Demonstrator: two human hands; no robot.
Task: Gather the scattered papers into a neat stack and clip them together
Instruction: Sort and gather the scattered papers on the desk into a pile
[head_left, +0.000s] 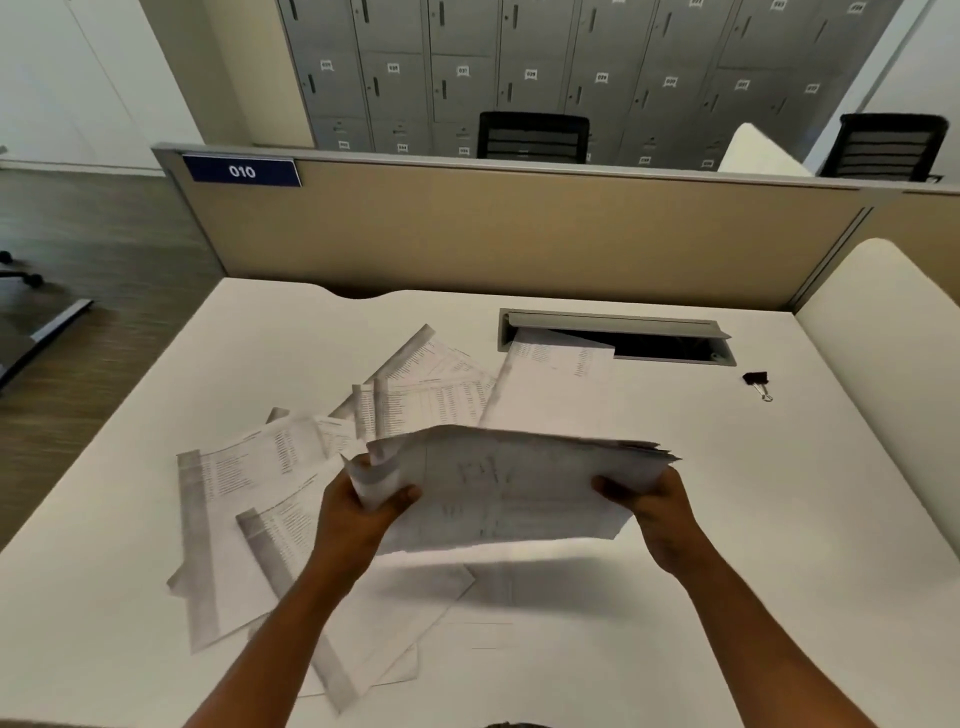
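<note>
Both hands hold a sheaf of papers above the worktop.
Left hand (363, 512) and right hand (652, 501) grip the paper stack (509, 483) at its ends; loose sheets (244, 483) lie left of it, binder clip (756, 379) far right.

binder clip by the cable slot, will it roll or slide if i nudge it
The binder clip probably won't roll: it lies on its side on the desk, wire handles out. On that smooth white top it likely slides easily. It looks small and light, so one hand should manage it.
</note>
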